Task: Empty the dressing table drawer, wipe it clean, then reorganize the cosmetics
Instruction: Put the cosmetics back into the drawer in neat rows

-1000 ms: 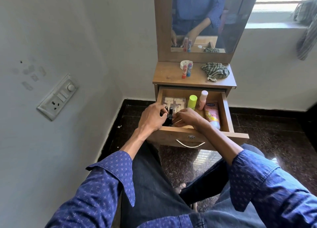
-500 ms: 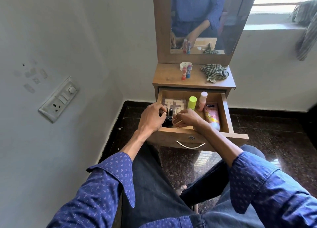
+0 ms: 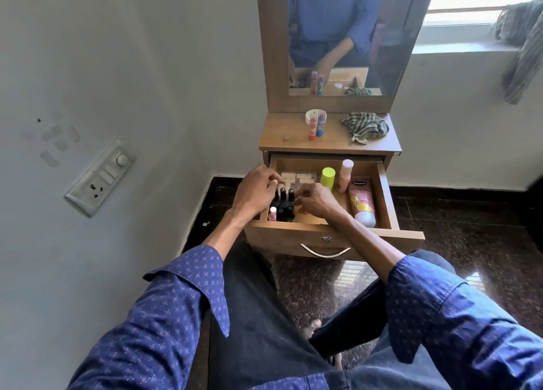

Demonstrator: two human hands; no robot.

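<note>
From the head camera we look down at the open drawer [image 3: 385, 195] of the dressing table [image 3: 329, 142]. Our left hand [image 3: 254, 191] hangs over the drawer's left edge, fingers curled above a cluster of dark nail-polish bottles [image 3: 283, 204] in the front left corner; we cannot tell whether it grips one. Our right hand [image 3: 316, 203] sits just beside the bottles, fingers bent and pinching something thin and pale that we cannot make out. Further right stand a green-capped bottle [image 3: 327, 176] and a pink-capped bottle [image 3: 345, 172], with a pink lotion tube [image 3: 363, 203] lying flat. On the tabletop, two lip-balm sticks [image 3: 316, 125] stand near a striped cloth [image 3: 364, 125].
</note>
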